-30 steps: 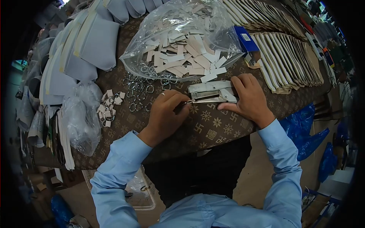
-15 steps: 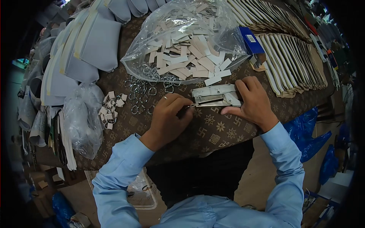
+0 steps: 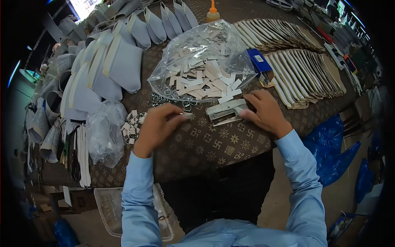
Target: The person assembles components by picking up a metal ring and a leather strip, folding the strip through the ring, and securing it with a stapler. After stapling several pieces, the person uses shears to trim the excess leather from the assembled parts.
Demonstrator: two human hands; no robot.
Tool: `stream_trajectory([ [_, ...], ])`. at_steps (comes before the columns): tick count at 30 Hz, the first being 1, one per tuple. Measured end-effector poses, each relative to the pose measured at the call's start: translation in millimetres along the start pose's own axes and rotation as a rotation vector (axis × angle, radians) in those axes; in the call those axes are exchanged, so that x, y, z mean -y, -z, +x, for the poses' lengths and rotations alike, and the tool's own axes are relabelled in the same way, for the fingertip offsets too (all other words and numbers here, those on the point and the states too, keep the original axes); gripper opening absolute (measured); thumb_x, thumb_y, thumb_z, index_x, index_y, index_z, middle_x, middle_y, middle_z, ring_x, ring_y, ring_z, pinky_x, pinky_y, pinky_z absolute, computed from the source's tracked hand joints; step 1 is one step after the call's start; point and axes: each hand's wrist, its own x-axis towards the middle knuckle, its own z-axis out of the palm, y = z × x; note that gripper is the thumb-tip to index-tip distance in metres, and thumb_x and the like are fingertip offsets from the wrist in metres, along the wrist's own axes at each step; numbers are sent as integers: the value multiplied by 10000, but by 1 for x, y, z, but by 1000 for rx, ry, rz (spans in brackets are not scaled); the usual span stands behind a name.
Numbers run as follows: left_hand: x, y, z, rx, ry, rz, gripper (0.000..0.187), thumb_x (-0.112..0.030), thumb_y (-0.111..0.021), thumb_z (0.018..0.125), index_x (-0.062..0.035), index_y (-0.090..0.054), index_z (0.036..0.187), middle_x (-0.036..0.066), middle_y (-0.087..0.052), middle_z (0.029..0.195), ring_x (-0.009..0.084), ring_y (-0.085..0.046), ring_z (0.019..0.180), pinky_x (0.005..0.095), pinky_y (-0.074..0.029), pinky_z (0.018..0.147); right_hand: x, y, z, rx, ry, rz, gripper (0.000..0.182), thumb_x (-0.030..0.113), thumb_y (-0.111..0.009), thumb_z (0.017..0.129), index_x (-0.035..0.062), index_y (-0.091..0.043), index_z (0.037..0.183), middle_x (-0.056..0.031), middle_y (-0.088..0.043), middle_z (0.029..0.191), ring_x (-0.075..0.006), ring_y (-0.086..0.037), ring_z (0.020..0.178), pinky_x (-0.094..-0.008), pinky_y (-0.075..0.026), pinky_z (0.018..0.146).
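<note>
My right hand (image 3: 268,113) grips the rear of a worn metal stapler (image 3: 224,110), thumb on the near side and fingers over the far side. The stapler lies on the patterned tablecloth (image 3: 197,154). My left hand (image 3: 157,126) is to its left, raised a little, with a small pale tab (image 3: 187,115) pinched between thumb and fingers. Whether a ring is on that tab I cannot make out. Beside my left wrist lies a pile of small tabs with metal rings (image 3: 132,127). Loose metal rings (image 3: 162,100) lie beyond my left hand, partly hidden by it.
A clear plastic bag (image 3: 158,80) full of pale strips stands beyond the stapler. Folded pieces in rows (image 3: 302,78) and a blue box (image 3: 258,61) are at right. Grey pouches (image 3: 123,68) and a crumpled plastic bag (image 3: 105,138) occupy the left. An orange-capped bottle (image 3: 212,15) stands behind.
My left hand has drawn away from the stapler's mouth toward the left, carrying the small tab. My right hand stays on the stapler. The head view has shifted, showing more of the far table.
</note>
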Motion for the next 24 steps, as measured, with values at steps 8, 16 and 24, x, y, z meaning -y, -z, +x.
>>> stream_trajectory([
  [8,59,65,-22,-328,343,564,167,-140,-647,787,1,-662,873,124,-628,782,254,-605,681,362,-466,623,-5,-29,77,569,-300,439,94,35,-683,706,1,-638,783,-114,-626,694,-221,-610,659,-324,-466,612],
  [16,23,8,-14,92,28,301,160,-139,-689,735,-52,-620,850,117,-557,827,323,-570,810,397,-464,681,-20,-38,84,755,-248,357,149,44,-728,626,30,-617,725,-118,-605,692,-247,-599,682,-345,-451,612],
  [24,25,2,-10,225,132,297,213,-86,-689,723,-43,-561,889,122,-549,877,335,-568,775,410,-458,659,-21,-35,83,645,-160,418,162,28,-703,649,18,-549,700,-106,-552,673,-238,-564,675,-352,-424,606],
])
